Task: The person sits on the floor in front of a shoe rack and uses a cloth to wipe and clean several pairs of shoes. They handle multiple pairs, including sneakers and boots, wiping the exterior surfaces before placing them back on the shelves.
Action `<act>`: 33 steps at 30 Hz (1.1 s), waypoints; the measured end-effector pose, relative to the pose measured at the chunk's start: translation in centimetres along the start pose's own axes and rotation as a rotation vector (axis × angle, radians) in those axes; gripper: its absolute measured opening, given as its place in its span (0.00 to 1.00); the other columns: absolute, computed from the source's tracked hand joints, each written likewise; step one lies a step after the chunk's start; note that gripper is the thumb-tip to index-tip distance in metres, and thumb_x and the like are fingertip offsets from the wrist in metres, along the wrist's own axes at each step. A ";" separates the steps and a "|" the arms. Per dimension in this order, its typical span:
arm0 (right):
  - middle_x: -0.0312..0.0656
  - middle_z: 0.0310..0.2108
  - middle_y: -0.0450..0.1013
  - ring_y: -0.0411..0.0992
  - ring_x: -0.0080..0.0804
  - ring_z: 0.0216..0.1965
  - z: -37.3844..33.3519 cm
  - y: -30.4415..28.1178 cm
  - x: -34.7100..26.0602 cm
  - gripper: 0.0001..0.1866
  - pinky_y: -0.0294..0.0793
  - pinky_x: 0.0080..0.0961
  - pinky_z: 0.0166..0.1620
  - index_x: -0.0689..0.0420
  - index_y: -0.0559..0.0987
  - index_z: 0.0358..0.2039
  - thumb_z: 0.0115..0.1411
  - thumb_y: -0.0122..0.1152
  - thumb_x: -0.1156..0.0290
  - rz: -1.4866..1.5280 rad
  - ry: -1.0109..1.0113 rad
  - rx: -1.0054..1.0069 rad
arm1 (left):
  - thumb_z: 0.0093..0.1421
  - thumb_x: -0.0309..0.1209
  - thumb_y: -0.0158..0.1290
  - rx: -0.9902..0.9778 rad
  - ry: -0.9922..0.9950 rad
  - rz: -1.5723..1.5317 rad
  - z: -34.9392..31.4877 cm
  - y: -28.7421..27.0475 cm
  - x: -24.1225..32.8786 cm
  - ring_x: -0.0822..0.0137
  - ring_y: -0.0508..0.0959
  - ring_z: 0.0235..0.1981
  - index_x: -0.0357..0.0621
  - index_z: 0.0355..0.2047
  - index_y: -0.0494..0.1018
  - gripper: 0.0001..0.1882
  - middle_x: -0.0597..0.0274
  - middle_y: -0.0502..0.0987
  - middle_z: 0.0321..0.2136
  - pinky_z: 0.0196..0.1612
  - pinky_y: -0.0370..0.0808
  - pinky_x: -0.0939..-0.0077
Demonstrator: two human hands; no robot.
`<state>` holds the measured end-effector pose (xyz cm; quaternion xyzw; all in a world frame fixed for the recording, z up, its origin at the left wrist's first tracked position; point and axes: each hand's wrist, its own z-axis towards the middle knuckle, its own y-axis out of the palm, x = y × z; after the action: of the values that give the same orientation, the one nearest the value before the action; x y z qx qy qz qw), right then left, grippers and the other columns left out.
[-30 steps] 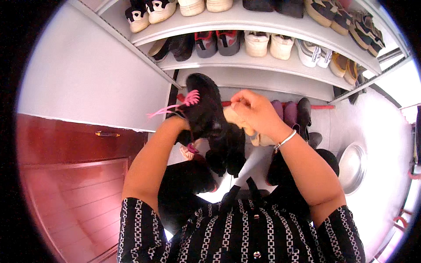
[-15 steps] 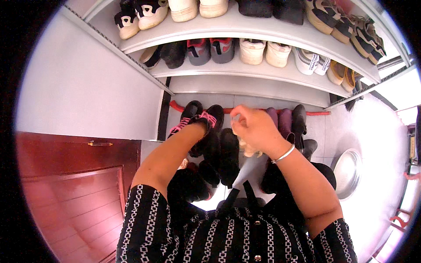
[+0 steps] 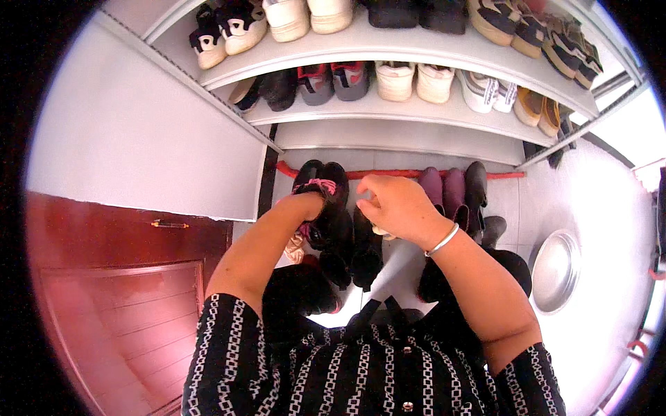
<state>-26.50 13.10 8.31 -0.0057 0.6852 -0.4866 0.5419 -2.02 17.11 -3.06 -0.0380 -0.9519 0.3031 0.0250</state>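
Observation:
A pair of black lace-up boots (image 3: 334, 177) with bright pink laces (image 3: 317, 186) stands at the front of the floor rows, toes toward the shelf. My left hand (image 3: 318, 205) reaches into these boots, and the dark boots hide its fingers. To its right my right hand (image 3: 394, 202) hovers palm down over other black boots (image 3: 365, 262). Its fingers are bent, with thumb and index finger apart and nothing visible between them. A pale beige thing (image 3: 381, 231) shows just under this hand; its kind is mostly hidden. Beside my left wrist lies a beige crumpled-looking thing (image 3: 295, 247).
Sneakers fill the white shelves (image 3: 388, 55) ahead. A red strip (image 3: 503, 175) runs along the floor beneath. Purple shoes (image 3: 454, 187) and a tall black boot (image 3: 475, 187) stand right of my hands. A metal basin (image 3: 557, 272) sits at right, a red-brown door (image 3: 125, 298) at left.
The pink-laced boots have come closer together at my left hand. My right hand has shifted slightly left, its thumb and index finger now farther apart. The view has moved a little.

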 end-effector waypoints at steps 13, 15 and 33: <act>0.50 0.25 0.75 0.74 0.50 0.30 -0.1 -3.0 0.2 0.11 0.72 0.43 0.35 0.58 0.77 0.30 0.51 0.57 0.63 0.020 -0.010 0.136 | 0.55 0.32 0.45 0.610 0.003 -0.140 -5.8 -1.5 3.6 0.47 0.77 0.32 0.42 0.35 0.74 0.11 0.49 0.77 0.29 0.34 0.73 0.55; 0.49 0.25 0.75 0.74 0.49 0.30 -0.3 -3.3 0.2 0.11 0.72 0.43 0.35 0.58 0.77 0.29 0.51 0.57 0.64 0.022 -0.005 0.135 | 0.58 0.40 0.44 0.326 -0.012 -0.144 -6.0 0.4 7.3 0.48 0.77 0.35 0.40 0.32 0.76 0.17 0.47 0.77 0.31 0.38 0.73 0.56; 0.49 0.24 0.75 0.74 0.49 0.29 -2.2 -5.1 -0.3 0.10 0.72 0.42 0.34 0.57 0.76 0.29 0.52 0.55 0.64 0.002 -0.075 0.211 | 0.47 0.35 0.58 0.247 0.113 -0.752 -4.0 11.1 9.4 0.48 0.75 0.40 0.37 0.48 0.68 0.28 0.44 0.75 0.38 0.44 0.71 0.62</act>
<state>-30.71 12.05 11.88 0.0338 0.6094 -0.5550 0.5652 -10.47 29.33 -5.98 0.2996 -0.8529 0.3826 0.1909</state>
